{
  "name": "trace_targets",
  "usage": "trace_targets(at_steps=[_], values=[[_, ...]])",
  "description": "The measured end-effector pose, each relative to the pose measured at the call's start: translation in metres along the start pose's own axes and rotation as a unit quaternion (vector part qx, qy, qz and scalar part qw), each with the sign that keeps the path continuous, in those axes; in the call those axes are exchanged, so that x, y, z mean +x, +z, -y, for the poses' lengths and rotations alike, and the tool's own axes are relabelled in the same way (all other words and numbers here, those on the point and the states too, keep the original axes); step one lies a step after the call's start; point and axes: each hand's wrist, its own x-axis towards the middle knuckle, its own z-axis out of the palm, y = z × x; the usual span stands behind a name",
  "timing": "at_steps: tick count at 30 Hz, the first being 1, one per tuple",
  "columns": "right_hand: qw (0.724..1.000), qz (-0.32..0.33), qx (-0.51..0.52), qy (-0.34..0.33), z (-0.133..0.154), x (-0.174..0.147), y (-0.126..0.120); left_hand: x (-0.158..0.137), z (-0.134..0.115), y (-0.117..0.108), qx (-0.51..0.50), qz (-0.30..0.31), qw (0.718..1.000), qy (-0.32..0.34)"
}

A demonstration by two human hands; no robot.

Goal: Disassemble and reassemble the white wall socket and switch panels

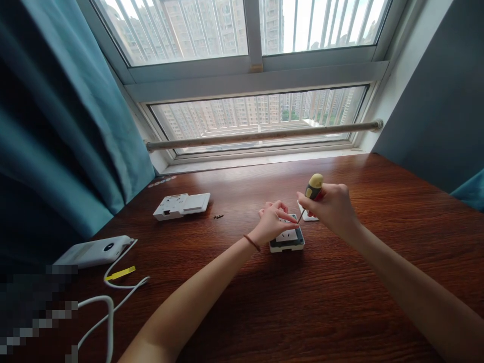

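My right hand (335, 206) is closed round the yellow and dark grey handle of a screwdriver (313, 187). Its thin shaft slants down to a corner of a wall socket (286, 236) with a white face and dark frame, lying on a white base. Over that socket, my left hand (273, 222) brings thumb and index finger together right at the screwdriver's tip. Whatever sits between those fingertips is too small to make out. A white cover plate (310, 218) lies just behind, partly hidden by my right hand. Some small screws (218, 217) rest on the table to the left.
Farther left on the wooden table (227, 312) is another white socket unit (182, 205). A white device (98, 251) and its white cable (110, 322) with a yellow tag (121, 274) lie near the blue curtain (75, 126). A rail (264, 135) crosses the window behind.
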Motion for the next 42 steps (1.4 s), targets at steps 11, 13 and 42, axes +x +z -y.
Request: trace_targets(at_steps=[11,13,42], values=[[0.999,0.038,-0.001,0.016,-0.009,-0.004,0.014,0.0,0.009,-0.005,0.002,0.029,1.0,0.012],[0.999,0.04,-0.001,0.028,-0.013,-0.004,0.016,-0.003,0.014,-0.016,-0.033,0.054,0.997,0.036],[0.939,0.234,0.228,0.11,-0.04,0.016,-0.01,-0.055,0.046,-0.009,-0.094,0.032,0.993,0.069]])
